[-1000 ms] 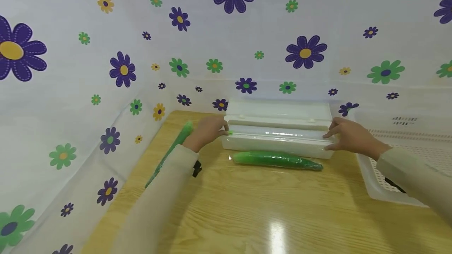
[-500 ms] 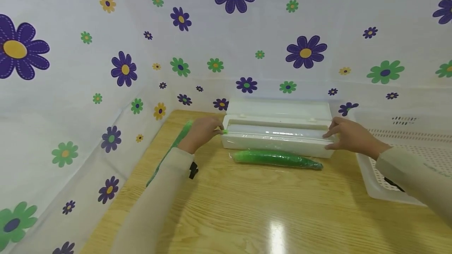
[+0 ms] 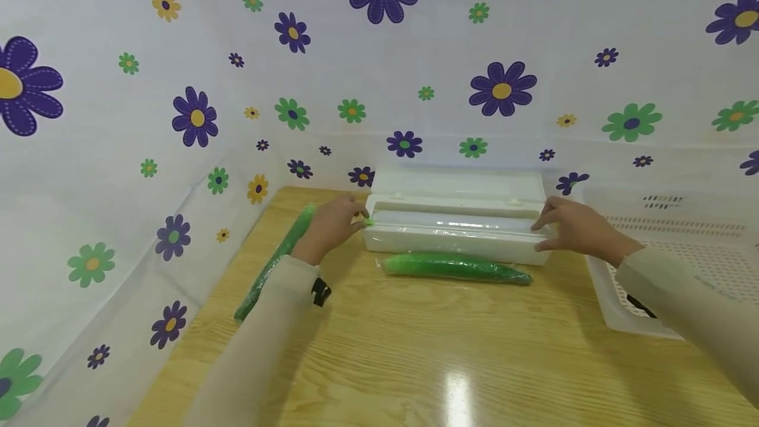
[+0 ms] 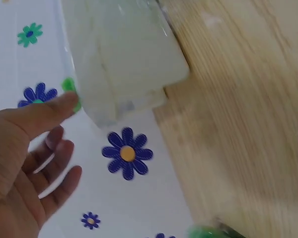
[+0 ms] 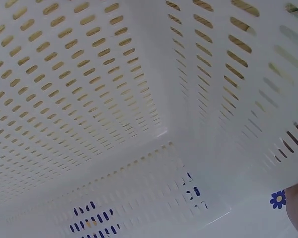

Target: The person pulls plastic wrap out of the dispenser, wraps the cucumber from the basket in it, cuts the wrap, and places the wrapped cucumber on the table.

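A white cling film dispenser (image 3: 453,240) lies at the back of the table, lid (image 3: 456,183) tipped back, with the film roll (image 3: 456,220) showing inside. At its left end my left hand (image 3: 333,221) pinches a small green slider (image 3: 369,221); in the left wrist view, the thumb presses this slider (image 4: 69,85) beside the dispenser's end. My right hand (image 3: 572,226) grips the opposite end, thumb low at the front and fingers on top. Just in front lies a film-wrapped cucumber (image 3: 456,268). Another wrapped cucumber (image 3: 284,252) lies left of my left hand, partly covered by my forearm.
A white perforated basket (image 3: 611,312) stands at the right, under my right forearm; its holed wall fills the right wrist view. Flower-printed white sheeting (image 3: 332,71) rises behind and left of the wooden table (image 3: 379,354).
My left hand has moved slightly left along the dispenser with the green slider, reaching its left end. The right hand has kept its place on the dispenser. The head view has shifted a little.
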Available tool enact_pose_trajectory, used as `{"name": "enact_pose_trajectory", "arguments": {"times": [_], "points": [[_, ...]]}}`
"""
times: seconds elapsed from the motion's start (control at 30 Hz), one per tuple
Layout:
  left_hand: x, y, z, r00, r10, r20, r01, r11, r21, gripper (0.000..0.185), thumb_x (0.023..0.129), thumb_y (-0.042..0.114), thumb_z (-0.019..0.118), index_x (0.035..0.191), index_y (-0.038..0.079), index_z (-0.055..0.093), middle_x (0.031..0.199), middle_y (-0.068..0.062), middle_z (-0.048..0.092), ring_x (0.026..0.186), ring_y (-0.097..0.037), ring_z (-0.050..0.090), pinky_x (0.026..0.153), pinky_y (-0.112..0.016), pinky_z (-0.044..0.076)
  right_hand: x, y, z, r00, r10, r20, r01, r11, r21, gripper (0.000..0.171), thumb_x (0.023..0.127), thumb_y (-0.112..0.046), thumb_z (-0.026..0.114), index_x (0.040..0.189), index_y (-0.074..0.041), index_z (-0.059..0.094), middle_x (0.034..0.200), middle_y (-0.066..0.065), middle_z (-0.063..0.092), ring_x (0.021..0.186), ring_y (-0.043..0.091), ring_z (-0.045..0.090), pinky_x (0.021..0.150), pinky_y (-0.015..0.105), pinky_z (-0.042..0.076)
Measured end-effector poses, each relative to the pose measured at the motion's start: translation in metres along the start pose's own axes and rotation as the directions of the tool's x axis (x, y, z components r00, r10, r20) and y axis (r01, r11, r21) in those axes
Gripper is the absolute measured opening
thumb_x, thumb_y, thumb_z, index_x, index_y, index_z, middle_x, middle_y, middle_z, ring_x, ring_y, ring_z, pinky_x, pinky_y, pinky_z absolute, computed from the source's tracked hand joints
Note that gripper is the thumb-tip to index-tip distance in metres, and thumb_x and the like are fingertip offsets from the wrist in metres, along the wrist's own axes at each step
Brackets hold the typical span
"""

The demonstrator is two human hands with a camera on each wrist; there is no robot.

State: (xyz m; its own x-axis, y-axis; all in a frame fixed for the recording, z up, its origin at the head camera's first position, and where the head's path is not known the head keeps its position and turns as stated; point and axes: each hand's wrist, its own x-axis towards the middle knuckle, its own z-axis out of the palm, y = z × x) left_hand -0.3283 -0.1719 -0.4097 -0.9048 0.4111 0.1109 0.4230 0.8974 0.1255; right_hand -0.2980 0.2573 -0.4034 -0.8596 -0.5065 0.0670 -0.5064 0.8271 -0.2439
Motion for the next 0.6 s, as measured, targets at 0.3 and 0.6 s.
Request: {"name": "enact_pose_trajectory", "arguments": {"times": [0.3,0.6], "points": [[-0.013,0.086,0.012,0.963,0.226,-0.149,-0.222,0.974,0.044,0.040,0.084,0.023,0.070,0.118,0.007,0.055,0.107,-0.009,0.059,0.091,-0.019,0.058,0.069,-0.023,0.053,0.001,-0.001,-0.003,1.000,0.000,0.021,0.000,1.000,0.001,0.036,0.067,-0.028,0.083,0.096,-0.008,0.074,0.091,0.008,0.058,0.076,0.016,0.052,0.068,0.034,0.048],[-0.009,0.118,0.058,0.892,0.445,0.075,-0.436,0.808,0.396,0.036,0.088,0.030,0.065,0.117,0.015,0.051,0.105,0.000,0.057,0.093,-0.011,0.058,0.066,-0.020,0.050,0.002,-0.001,-0.004,0.999,0.010,0.044,-0.011,1.000,0.012,0.035,0.070,-0.028,0.081,0.097,-0.008,0.074,0.095,0.009,0.059,0.080,0.019,0.055,0.072,0.040,0.050]]}}
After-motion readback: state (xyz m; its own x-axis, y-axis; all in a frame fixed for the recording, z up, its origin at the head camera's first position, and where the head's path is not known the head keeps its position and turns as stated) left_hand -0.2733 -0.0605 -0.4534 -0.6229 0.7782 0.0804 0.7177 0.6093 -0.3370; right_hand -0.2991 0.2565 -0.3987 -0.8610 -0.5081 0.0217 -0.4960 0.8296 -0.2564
